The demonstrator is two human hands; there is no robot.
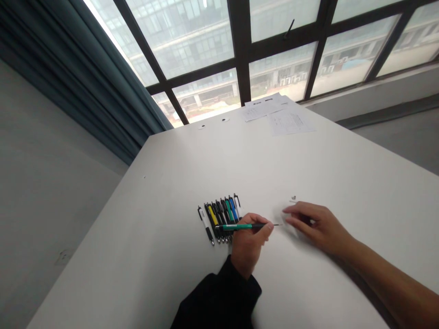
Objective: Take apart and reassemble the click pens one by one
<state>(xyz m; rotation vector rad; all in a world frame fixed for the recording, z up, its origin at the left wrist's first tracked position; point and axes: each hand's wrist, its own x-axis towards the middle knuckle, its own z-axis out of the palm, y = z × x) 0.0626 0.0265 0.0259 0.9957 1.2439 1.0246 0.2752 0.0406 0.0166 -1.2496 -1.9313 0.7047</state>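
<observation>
My left hand [248, 242], in a black sleeve, is closed around a green pen [238, 226] with black ends. The pen lies almost level, and a thin tip or refill pokes out of its right end. To the right, my bare-armed right hand [313, 224] hovers low over the table, thumb and forefinger slightly apart, with nothing visible between them. Just beyond its fingertips lie small pieces [293, 198], too tiny to make out. Partly behind my left hand is a row of several click pens, among them a yellow one [213, 214], a blue one [233, 209] and a white one [206, 224].
The white table [164, 192] reaches to the window. Printed papers [274, 114] lie at its far end, near two small pale pieces [224, 120] with dark spots. A blue-grey curtain [85, 68] hangs at the left.
</observation>
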